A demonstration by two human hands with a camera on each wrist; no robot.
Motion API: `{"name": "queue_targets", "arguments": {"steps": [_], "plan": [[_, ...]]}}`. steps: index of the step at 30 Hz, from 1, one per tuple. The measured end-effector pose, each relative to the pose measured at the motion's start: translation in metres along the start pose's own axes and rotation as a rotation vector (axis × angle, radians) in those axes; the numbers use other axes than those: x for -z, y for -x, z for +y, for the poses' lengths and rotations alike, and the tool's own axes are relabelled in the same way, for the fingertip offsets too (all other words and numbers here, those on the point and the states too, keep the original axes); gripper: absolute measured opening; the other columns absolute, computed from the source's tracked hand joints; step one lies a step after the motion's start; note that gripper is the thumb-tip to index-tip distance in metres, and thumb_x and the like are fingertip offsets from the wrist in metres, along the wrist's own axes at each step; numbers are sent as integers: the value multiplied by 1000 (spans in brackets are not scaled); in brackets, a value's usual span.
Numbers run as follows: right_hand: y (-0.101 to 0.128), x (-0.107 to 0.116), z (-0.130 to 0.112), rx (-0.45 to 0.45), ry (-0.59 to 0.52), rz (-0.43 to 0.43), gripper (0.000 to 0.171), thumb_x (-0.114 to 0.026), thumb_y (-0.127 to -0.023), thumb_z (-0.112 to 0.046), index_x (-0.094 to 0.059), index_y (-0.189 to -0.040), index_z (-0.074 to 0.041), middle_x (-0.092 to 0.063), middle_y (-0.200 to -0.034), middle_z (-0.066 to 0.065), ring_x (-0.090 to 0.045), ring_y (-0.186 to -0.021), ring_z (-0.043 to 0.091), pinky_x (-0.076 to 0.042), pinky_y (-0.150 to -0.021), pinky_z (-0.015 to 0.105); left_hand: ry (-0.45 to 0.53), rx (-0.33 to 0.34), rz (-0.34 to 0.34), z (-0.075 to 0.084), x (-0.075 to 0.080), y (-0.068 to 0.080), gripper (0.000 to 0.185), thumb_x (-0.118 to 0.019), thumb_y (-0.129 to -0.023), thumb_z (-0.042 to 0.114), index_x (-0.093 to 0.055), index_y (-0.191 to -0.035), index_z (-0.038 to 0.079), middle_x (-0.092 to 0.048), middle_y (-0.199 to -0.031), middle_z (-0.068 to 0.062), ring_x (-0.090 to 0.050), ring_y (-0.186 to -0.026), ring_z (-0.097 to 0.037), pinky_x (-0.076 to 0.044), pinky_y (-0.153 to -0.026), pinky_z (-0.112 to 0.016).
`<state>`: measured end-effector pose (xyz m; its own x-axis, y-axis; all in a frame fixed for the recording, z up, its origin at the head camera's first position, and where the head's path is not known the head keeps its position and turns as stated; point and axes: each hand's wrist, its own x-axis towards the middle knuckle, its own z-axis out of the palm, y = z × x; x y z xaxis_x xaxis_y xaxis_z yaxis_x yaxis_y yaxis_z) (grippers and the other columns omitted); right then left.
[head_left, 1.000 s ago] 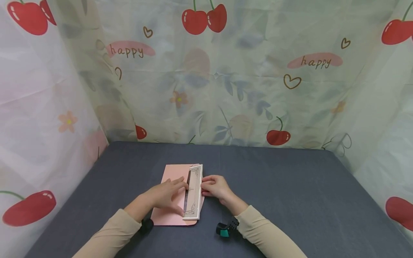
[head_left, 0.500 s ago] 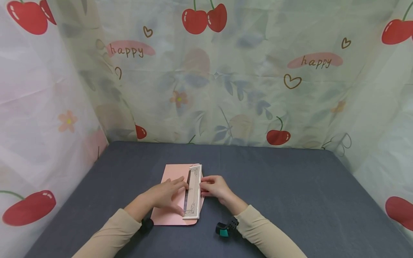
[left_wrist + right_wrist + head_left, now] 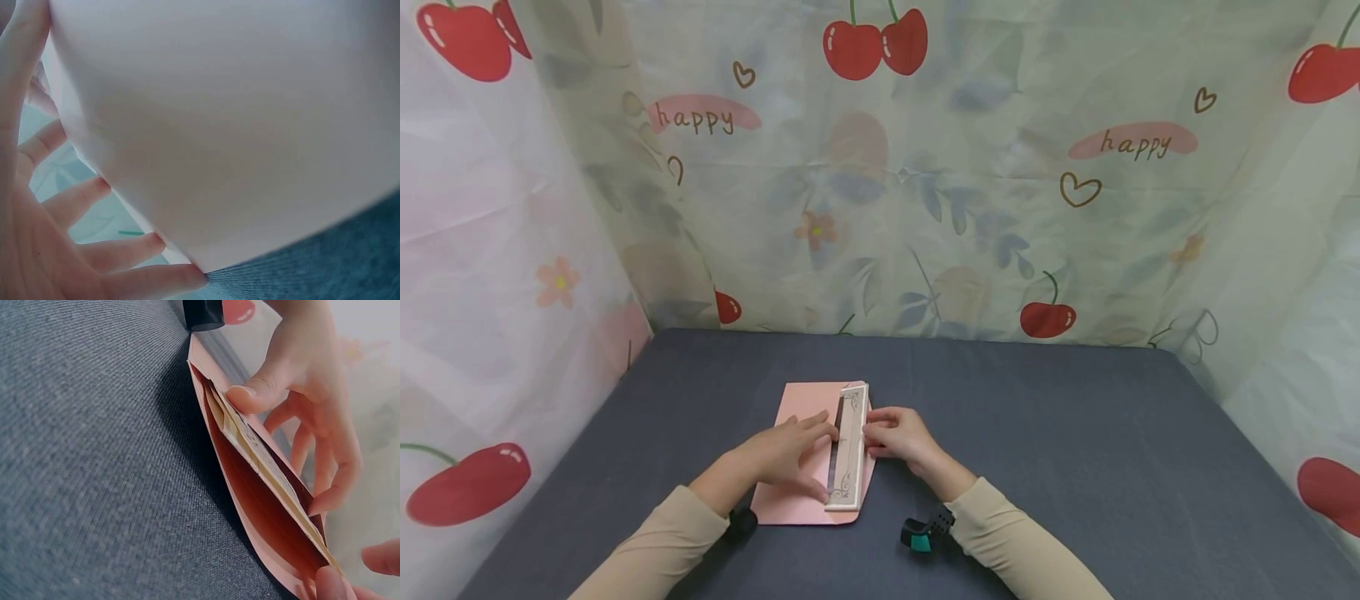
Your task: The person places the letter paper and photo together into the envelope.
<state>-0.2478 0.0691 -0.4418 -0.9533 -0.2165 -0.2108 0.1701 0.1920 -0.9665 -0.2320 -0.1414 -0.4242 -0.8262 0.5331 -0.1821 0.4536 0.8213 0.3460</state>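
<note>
A pink envelope (image 3: 805,400) lies on the table with its mouth on the right. Partly inside that mouth sits a cream card (image 3: 847,450) with scrolled corner ornaments; the right wrist view shows its layered edges (image 3: 275,481). My left hand (image 3: 785,452) rests on the envelope with fingers spread, its thumb and fingertips beside the mouth. At the card's outer right edge, my right hand (image 3: 907,437) pinches it between thumb and fingers. The left wrist view is mostly filled by a pale, blurred envelope surface (image 3: 219,137), with fingertips along its edge. The card's inner part is hidden.
The table (image 3: 1037,433) has a dark grey cloth. A black wrist strap with a teal patch (image 3: 920,537) hangs by my right cuff, and a black device (image 3: 742,525) shows by the left one. A cherry-printed curtain (image 3: 895,208) encloses the back and sides.
The card has slid slightly left, further into the envelope, and my right hand has moved a little left with it. My left hand and the envelope have stayed in place.
</note>
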Motion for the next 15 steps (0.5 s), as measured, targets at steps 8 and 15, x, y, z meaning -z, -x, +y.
{"name": "queue_targets", "arguments": {"steps": [8,15], "plan": [[1,0,-1,1,17,-5,35,-60,-87,-7,-56,-119,7,-67,-94,14,-62,-68,6,-57,-66,27,-1,3,1,0,0,0,71,-75,-62,62,-47,-118,29,-29,-153,-10,-34,-130,-54,-36,-100,-62],[2,-1,-3,-7,32,-17,36,-60,-88,-9,-55,-121,7,-66,-99,16,-63,-69,7,-57,-67,27,8,17,-3,1,0,0,71,-76,-61,62,-47,-117,29,-29,-153,-11,-34,-129,-54,-37,-99,-62]]}}
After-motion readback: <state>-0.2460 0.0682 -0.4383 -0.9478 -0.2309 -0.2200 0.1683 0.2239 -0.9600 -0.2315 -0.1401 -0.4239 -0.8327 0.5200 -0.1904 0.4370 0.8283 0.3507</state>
